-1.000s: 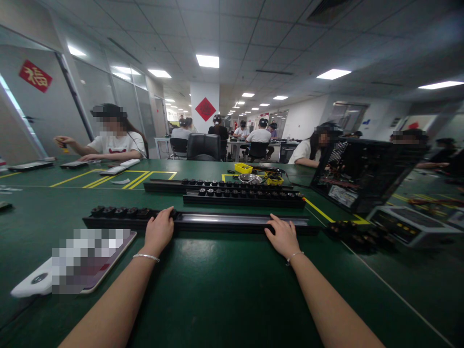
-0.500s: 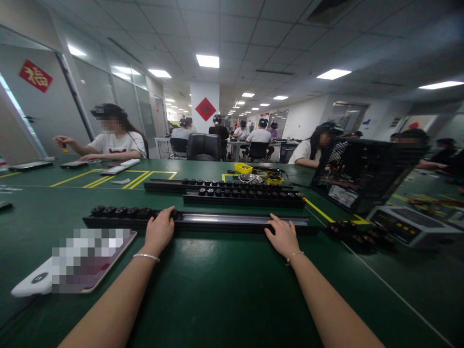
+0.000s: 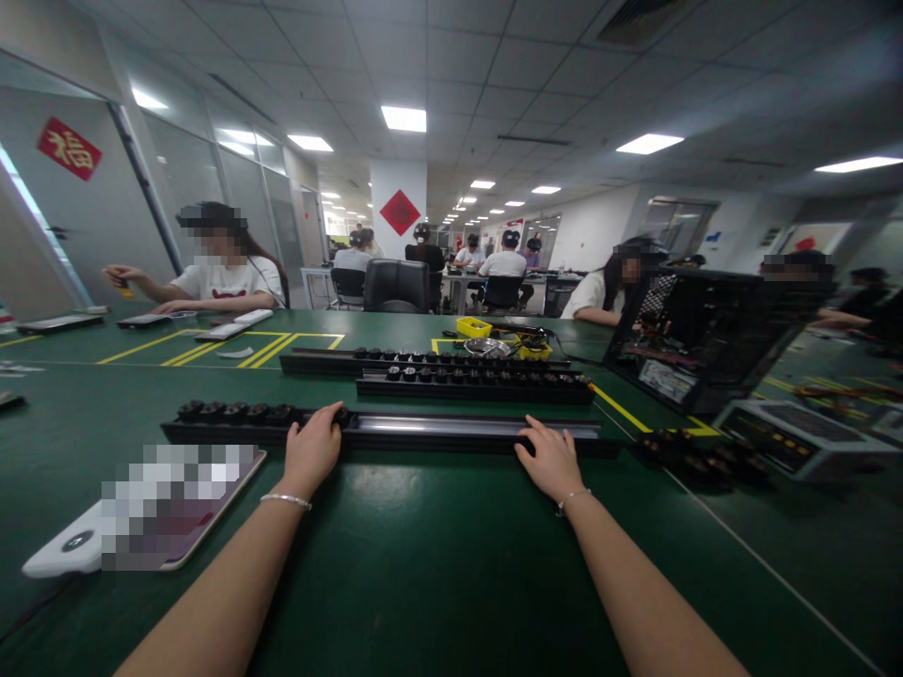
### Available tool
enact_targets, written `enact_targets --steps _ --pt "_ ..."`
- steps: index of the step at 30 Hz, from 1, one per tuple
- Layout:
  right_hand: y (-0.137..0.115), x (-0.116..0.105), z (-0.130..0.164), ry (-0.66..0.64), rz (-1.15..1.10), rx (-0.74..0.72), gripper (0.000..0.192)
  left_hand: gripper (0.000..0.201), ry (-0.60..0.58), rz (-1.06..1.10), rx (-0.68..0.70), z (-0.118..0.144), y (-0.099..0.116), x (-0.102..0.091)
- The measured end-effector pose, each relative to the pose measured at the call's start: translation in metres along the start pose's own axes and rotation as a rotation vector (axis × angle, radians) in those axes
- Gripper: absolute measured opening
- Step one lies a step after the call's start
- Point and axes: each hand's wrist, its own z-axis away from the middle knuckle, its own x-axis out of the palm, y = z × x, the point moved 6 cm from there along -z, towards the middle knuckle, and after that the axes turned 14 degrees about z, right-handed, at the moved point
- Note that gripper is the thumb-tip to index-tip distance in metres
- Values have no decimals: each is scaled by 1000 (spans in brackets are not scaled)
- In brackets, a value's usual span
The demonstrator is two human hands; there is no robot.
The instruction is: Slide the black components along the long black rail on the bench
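Left hand (image 3: 314,451) has shifted very slightly rightward; smooth green table (image 3: 423,583) bears three long, straight black rails (image 3: 437,388); the nearest rail (image 3: 430,440), with a shiny channel (image 3: 437,424), lies crosswise under two hands set apart, the left by a dark knob (image 3: 343,414), the right hand (image 3: 554,461) spread-fingered; whether either grips cannot be told; five rounded black pieces (image 3: 235,412) fill its left end; two thin bracelets (image 3: 286,501) circle the wrists.

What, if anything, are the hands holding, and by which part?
The nearest black rail: left hand left of its middle, right hand toward its right end. Whether they grip or only rest cannot be told.
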Motion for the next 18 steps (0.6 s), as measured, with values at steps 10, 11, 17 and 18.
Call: enact_targets --steps 10,11,17,18 --pt "-1 -3 1 -18 -8 -4 34 51 37 34 -39 2 -6 9" --pt "-1 -3 1 -17 -7 -4 34 54 49 15 -41 2 -7 10" --pt "-2 -2 1 0 -6 -4 32 63 -16 -126 -97 0 -18 17" --pt "-2 -2 1 4 -3 -5 32 62 -32 -133 -97 0 -19 18"
